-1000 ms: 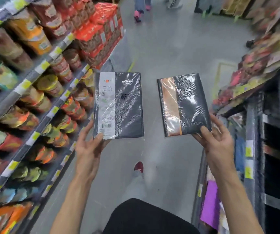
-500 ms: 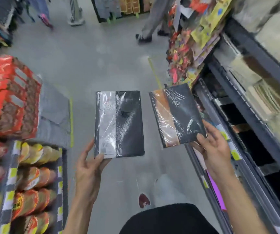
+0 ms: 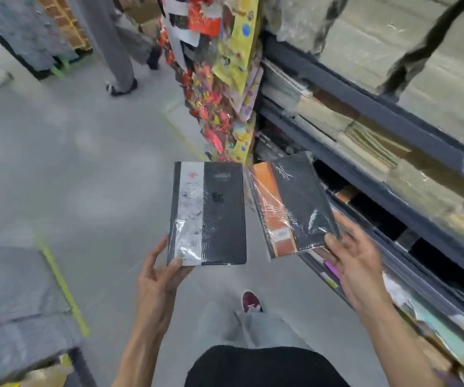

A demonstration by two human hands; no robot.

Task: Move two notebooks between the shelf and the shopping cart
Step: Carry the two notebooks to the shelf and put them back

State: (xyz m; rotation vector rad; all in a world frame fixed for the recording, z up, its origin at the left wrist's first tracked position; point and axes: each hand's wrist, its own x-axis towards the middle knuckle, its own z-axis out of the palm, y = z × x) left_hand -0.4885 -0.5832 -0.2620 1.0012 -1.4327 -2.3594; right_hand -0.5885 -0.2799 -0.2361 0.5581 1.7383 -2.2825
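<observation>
While being held beside the shelf (image 3: 365, 106), the grey notebook (image 3: 211, 216) is being pinched by the left hand (image 3: 158, 277) and the orange notebook (image 3: 292, 205), nearer the shelf, by the right hand (image 3: 356, 263); shelving is probably being started, calling for a free slot.

Black notebook (image 3: 208, 216) with a silver-white band; black notebook (image 3: 292, 205) with an orange band.

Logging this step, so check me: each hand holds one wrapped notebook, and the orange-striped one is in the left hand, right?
No. The head view shows the orange-striped notebook in the right hand; the left hand holds the white-banded notebook. Each hand does hold one wrapped notebook.
</observation>
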